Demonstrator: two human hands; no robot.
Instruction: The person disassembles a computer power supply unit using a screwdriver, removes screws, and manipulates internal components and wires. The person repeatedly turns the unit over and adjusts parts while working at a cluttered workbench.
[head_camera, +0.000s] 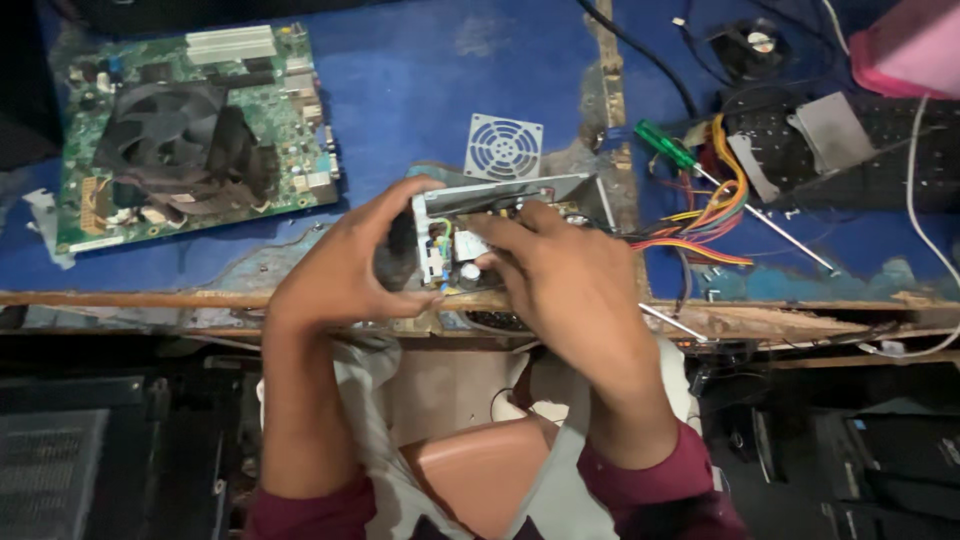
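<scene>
An open grey metal power supply box (545, 190) sits at the near edge of the blue table (420, 70), its circuit board and wires showing inside. My left hand (345, 265) grips the box's left side. My right hand (560, 270) reaches into the box, fingers on the parts inside. A bundle of coloured wires (700, 225) runs out of the box to the right.
A green motherboard (290, 110) with a black fan cooler lies at the far left. A grey fan grille (504, 147) lies behind the box. A green-handled screwdriver (668, 146), black cables, a small black fan (752, 45) and a metal-lidded black unit (830, 140) lie at the right.
</scene>
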